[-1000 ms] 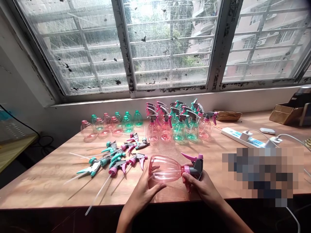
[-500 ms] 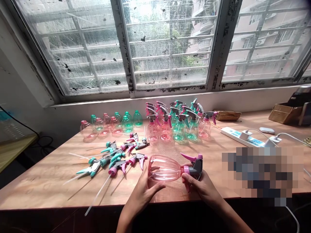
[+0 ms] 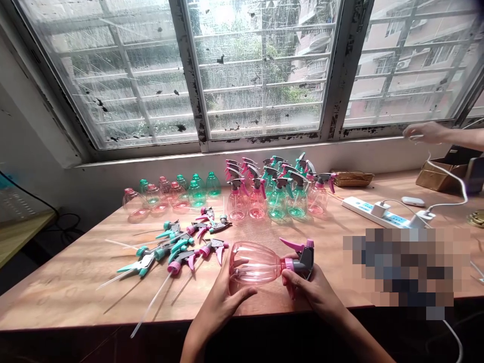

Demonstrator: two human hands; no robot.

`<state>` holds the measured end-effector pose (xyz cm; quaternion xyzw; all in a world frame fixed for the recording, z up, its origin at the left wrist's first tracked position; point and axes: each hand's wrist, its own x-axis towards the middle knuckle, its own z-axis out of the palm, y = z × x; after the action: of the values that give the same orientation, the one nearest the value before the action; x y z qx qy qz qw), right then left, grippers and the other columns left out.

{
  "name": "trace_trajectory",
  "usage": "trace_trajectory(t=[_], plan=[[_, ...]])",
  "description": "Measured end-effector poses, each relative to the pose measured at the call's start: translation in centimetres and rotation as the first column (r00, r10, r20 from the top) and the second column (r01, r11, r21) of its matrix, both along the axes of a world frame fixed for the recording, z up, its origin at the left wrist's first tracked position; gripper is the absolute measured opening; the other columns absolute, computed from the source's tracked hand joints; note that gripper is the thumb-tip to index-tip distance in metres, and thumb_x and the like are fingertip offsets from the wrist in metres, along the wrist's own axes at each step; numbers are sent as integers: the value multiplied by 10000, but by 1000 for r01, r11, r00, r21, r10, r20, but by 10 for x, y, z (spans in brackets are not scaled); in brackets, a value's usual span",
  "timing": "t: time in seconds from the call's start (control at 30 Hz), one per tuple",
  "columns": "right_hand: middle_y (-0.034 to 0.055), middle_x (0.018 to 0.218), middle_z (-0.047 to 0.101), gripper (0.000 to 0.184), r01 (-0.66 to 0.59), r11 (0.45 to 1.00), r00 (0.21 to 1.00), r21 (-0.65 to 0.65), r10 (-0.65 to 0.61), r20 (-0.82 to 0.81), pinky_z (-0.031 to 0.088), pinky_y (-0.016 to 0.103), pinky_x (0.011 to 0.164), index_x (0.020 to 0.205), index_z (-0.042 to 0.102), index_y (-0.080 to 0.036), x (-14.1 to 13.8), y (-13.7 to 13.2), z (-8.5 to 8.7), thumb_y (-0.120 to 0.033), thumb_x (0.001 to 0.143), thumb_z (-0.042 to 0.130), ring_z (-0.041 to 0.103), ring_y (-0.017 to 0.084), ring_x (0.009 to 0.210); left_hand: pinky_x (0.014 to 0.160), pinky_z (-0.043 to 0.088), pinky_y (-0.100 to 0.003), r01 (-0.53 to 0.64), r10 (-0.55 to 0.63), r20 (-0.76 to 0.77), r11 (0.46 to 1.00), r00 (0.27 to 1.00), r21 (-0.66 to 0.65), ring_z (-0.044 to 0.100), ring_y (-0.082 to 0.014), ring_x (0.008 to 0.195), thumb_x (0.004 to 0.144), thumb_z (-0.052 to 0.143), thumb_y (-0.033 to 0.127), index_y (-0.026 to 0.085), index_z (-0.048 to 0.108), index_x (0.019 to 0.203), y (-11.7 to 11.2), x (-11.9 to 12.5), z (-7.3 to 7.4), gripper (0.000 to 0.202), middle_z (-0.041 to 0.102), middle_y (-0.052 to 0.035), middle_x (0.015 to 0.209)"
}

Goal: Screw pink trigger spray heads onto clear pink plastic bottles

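Observation:
A clear pink spray bottle [image 3: 257, 263] lies on its side in the air above the table's front edge. My left hand [image 3: 229, 297] is wrapped round its base end, thumb along the lower side. At its neck sits a grey and pink trigger sprayer [image 3: 303, 259]; my right hand [image 3: 308, 287] grips it, thumb and fingers at the pink collar. The collar meets the bottle neck. Left of my hands, several loose trigger sprayers [image 3: 185, 259] with pink or teal collars lie in a pile, their thin straws pointing various ways.
Open pink and green bottles [image 3: 196, 191] stand at the back left. Bottles with sprayers fitted [image 3: 279, 201] stand beside them. On the right are a power strip [image 3: 378, 214], cables, a brown box [image 3: 438, 174] and a blurred patch. Another person's hand [image 3: 427, 133] lifts a white cable.
Another person's hand has come into view at the right, raising a white cable. My hands, the bottle and its sprayer hold almost the same position.

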<state>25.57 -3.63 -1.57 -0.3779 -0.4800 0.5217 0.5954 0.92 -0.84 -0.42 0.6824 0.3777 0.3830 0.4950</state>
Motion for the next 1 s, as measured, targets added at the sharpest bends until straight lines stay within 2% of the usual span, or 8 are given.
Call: trace_trajectory(t=[0.17,0.4,0.53,0.67,0.77,0.83,0.9,1.0], plan=[[0,664,702,423,-2,1000,1000,3,2,3,468,267,446,1054,630,-185,1,0,-1,-483,833,833,575,148,466,1217,341,-501,-11,12,-16,1000,1000,22,453,-334,1437,927,731,399,277,234,1627,-2,0,8,868,552,-126,1457],[-5,648,685,390,17,1000,1000,16,-17,-12,437,245,455,1024,633,-171,-1,0,2,-479,862,811,562,127,459,1146,447,-494,-39,38,23,998,999,56,534,-308,1371,908,740,410,333,139,1648,4,2,-6,957,546,-125,1447],[-11,660,686,382,-7,1000,1000,16,7,-12,453,251,455,1048,631,-179,0,-1,-1,-449,858,823,566,132,467,1195,376,-506,-25,25,5,999,1000,34,511,-321,1394,890,775,420,305,160,1649,2,0,-2,984,573,-137,1431],[-18,659,685,380,-6,1000,1000,19,6,-15,469,254,465,1058,631,-187,1,-2,-2,-435,852,832,575,134,473,1222,328,-523,-16,17,-8,1000,1000,17,474,-360,1428,952,671,520,243,244,1636,1,-3,6,852,547,-166,1487],[-25,642,671,376,18,999,999,30,-17,-39,457,244,461,1047,635,-183,0,-1,-1,-439,854,831,562,121,454,1260,259,-517,-18,19,-42,999,999,40,406,-362,1483,957,658,533,251,302,1618,2,-3,7,803,500,-144,1550],[-25,638,669,377,33,999,998,30,-32,-55,448,239,456,1039,633,-180,0,-1,0,-439,852,833,557,116,444,1277,220,-503,-24,27,-57,998,998,64,362,-350,1513,945,692,499,293,289,1623,4,-3,4,815,425,-113,1617],[-22,641,670,373,35,999,998,35,-33,-58,446,237,456,1038,634,-176,0,0,1,-437,857,829,556,112,443,1265,252,-498,-13,16,-41,997,999,72,370,-344,1510,939,713,471,327,241,1635,6,-2,-1,853,380,-103,1646],[-22,645,669,363,34,998,998,45,-31,-58,446,236,462,1042,635,-175,0,0,2,-432,868,822,556,109,445,1232,313,-518,8,-7,-13,999,1000,52,459,-334,1450,946,710,458,332,146,1652,8,-2,-6,912,478,-134,1563]])
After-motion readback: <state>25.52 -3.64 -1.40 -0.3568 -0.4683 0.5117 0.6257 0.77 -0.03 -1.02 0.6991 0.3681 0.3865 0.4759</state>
